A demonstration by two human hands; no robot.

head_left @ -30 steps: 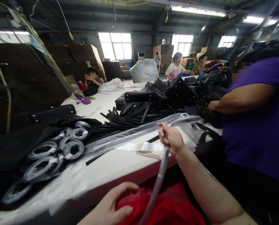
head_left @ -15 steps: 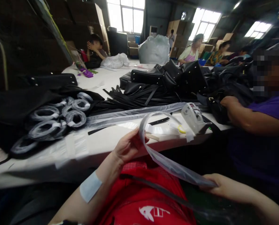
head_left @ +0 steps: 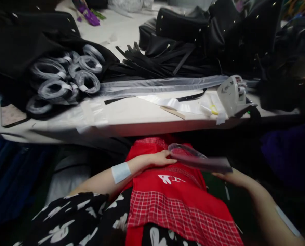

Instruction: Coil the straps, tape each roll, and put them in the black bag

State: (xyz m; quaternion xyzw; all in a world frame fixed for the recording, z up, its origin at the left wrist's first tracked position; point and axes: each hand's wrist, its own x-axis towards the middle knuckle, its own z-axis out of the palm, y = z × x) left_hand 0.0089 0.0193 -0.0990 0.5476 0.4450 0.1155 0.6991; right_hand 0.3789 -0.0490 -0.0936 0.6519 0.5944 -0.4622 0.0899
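Observation:
A dark strap in clear plastic film (head_left: 202, 162) is looped low over my lap, in front of the red apron (head_left: 152, 147). My left hand (head_left: 165, 158) is closed on the loop's left end. At the other end my right hand (head_left: 225, 175) grips the strap, its fingers partly hidden behind it. Motion blurs the strap, so its exact turns cannot be made out. Both hands are below the table's front edge, apart from each other.
On the white table (head_left: 132, 116) are several coiled, banded straps (head_left: 56, 90), long film-wrapped straps (head_left: 162, 85), a white tape dispenser (head_left: 230, 95), a phone-like flat thing (head_left: 12, 114), loose black strips (head_left: 155, 63) and black bags (head_left: 183, 29). A co-worker's purple garment (head_left: 288, 150) is at right.
The view has tipped downward. Both hands have come down to my lap, and the wide raised loop of strap is now smaller and flatter between them.

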